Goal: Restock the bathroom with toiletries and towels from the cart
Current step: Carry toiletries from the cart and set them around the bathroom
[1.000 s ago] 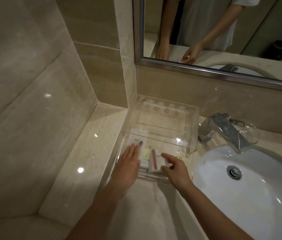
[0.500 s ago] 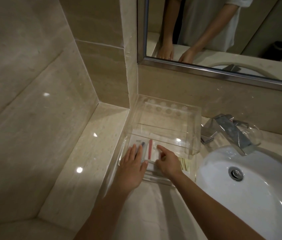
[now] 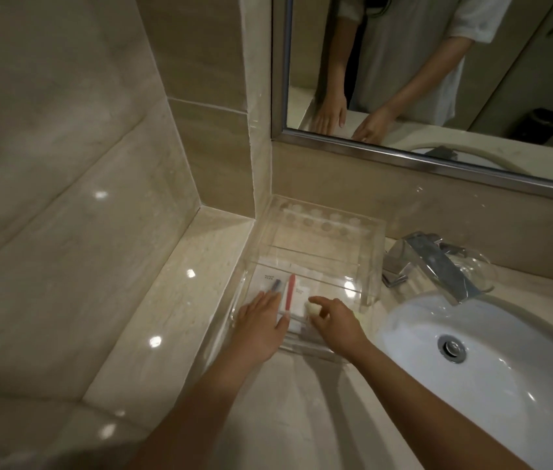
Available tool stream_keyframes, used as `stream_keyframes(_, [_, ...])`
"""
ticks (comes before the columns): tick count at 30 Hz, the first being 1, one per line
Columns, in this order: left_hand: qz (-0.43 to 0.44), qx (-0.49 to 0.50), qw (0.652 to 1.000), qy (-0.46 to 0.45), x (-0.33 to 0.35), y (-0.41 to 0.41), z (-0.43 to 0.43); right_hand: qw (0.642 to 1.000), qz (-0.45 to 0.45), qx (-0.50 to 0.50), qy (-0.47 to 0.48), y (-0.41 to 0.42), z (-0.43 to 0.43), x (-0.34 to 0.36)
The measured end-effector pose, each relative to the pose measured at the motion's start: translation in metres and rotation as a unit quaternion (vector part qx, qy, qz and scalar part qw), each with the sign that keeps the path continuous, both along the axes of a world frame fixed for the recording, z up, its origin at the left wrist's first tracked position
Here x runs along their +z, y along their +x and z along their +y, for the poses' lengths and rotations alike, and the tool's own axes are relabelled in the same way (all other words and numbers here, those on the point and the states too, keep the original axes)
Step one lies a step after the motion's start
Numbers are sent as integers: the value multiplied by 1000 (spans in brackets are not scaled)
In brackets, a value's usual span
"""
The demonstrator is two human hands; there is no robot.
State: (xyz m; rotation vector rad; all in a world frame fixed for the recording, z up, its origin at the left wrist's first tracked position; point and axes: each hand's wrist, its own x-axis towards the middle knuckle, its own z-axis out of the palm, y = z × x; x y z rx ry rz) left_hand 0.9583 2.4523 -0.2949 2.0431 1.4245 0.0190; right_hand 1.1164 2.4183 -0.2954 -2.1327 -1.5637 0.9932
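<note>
A clear acrylic amenity tray (image 3: 368, 232) stands on the stone counter against the wall, left of the sink. In its front section lie flat white toiletry packets (image 3: 268, 278), one showing a blue toothbrush (image 3: 275, 285) and one a red toothbrush (image 3: 290, 291). My left hand (image 3: 260, 325) lies flat with straight fingers on the left packet. My right hand (image 3: 332, 320) pinches a small pale packet (image 3: 314, 307) just right of the red toothbrush. The tray's raised rear shelf with round holes holds nothing.
A white basin (image 3: 471, 364) with a metal drain sits at the right, a chrome faucet (image 3: 434, 262) and a clear glass dish behind it. A framed mirror (image 3: 403, 157) hangs above and reflects both hands. Beige marble walls and a ledge close the left side.
My right hand drew back from the red toothbrush packet and now pinches a small pale packet. The left hand stayed flat on the left packet. The camera tilted slightly.
</note>
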Motion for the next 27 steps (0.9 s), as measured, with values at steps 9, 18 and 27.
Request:
stream_keyframes(9, [-15,51,996,-77,67,-21,-72,984,120,133,1,25,-44,60])
stream_keyframes(18, [-27,173,982,-73,124,-46,-213,926,58,373,15,26,-118,117])
stream_keyframes(27, [-27,316,948,-18,167,-70,-375,808,16,589,25,-44,-187,144])
